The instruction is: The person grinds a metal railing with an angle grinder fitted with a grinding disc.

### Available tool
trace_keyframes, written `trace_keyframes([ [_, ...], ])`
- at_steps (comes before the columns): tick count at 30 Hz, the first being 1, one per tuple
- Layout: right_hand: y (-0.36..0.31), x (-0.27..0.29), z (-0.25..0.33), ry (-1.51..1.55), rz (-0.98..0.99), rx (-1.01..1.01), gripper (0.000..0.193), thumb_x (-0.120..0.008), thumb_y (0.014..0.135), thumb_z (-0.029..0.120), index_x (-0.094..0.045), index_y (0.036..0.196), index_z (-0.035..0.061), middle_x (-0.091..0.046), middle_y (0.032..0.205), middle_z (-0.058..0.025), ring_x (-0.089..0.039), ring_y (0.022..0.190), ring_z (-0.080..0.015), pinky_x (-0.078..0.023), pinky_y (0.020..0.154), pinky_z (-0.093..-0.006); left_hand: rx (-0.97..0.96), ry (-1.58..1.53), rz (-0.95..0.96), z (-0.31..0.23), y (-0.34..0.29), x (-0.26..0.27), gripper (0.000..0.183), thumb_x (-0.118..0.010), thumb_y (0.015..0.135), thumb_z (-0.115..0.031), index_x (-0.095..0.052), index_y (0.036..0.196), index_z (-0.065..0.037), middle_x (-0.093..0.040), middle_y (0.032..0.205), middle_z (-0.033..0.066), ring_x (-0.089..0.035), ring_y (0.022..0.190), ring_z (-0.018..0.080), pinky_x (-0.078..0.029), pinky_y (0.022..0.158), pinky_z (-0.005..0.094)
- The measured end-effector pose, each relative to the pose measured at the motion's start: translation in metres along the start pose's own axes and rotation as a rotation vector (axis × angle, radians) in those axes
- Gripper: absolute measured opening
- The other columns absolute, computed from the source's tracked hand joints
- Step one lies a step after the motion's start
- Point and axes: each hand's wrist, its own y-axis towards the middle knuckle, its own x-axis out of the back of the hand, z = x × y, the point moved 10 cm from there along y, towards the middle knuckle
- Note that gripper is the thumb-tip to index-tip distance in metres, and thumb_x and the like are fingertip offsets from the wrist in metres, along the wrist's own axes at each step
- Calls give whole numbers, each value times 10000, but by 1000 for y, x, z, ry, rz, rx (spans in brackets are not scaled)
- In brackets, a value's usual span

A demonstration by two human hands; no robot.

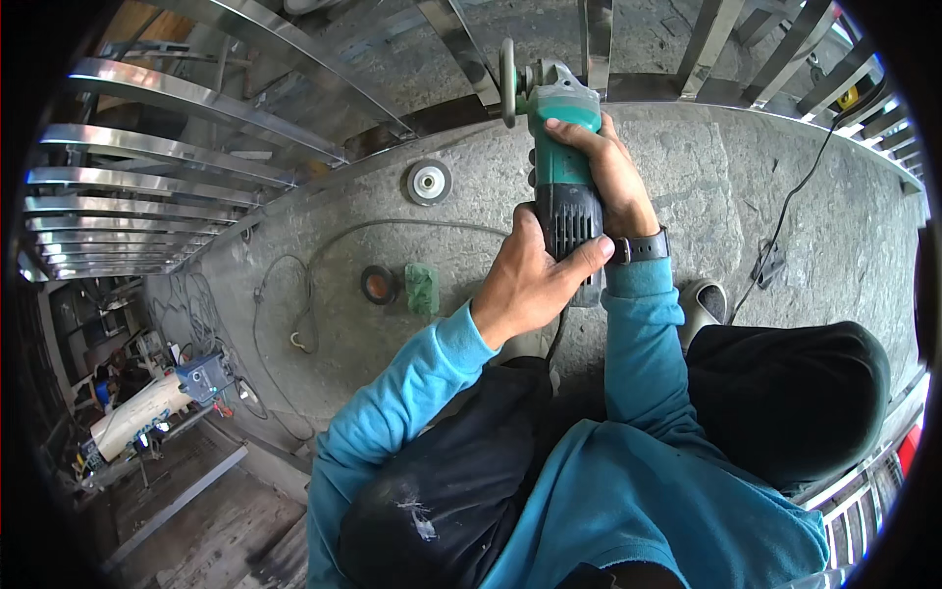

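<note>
A green and black angle grinder (562, 167) points away from me, its disc (508, 82) held against the shiny steel railing (461, 44). My left hand (530, 280) grips the black rear of its body. My right hand (608, 172), with a dark watch on the wrist, wraps the green front part near the head. Both arms wear blue sleeves. I squat on a grey concrete slab (706, 187), my dark trouser knees below the hands.
On the slab lie a round grinding disc (429, 182), a black ring (379, 285) and a green block (422, 289). A grey cable (294, 294) loops left; a black cord (795, 196) runs right. More steel bars (147, 147) stand left, machines (157, 402) lower left.
</note>
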Motion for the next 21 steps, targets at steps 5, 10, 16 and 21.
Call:
trace_keyframes([
  [5, 6, 1, 0, -25, -4, -31, 586, -752, 879, 211, -394, 1311, 40, -608, 964, -164, -677, 722, -269, -601, 616, -402, -2, -19, -4, 3, 6, -2, 578, -783, 899, -381, -483, 1104, 70, -636, 899, 84, -604, 781, 117, -514, 681, 282],
  [10, 4, -4, 3, -9, -1, -55, 610, -761, 863, 202, -389, 1318, 40, -609, 963, -165, -677, 737, -272, -602, 634, -411, -5, 9, 4, -1, 9, 1, 573, -786, 895, -366, -489, 1122, 68, -641, 884, 77, -611, 787, 115, -520, 691, 276],
  [16, -5, 1, 1, -69, -38, -2, 641, -774, 844, 204, -389, 1322, 18, -604, 1015, -161, -672, 775, -254, -604, 662, -390, -8, -30, 7, 2, -3, -1, 593, -803, 869, -375, -498, 1145, 51, -607, 961, 73, -591, 808, 112, -520, 708, 277],
  [21, -54, -11, 24, -432, -36, 201, 870, -851, 782, 203, -325, 1425, -57, -595, 1203, -210, -632, 1037, -266, -538, 906, -376, 26, -274, 265, 3, -31, -20, 799, -894, 744, -402, -476, 1262, 42, -591, 1058, 71, -586, 892, 169, -512, 845, 334],
])
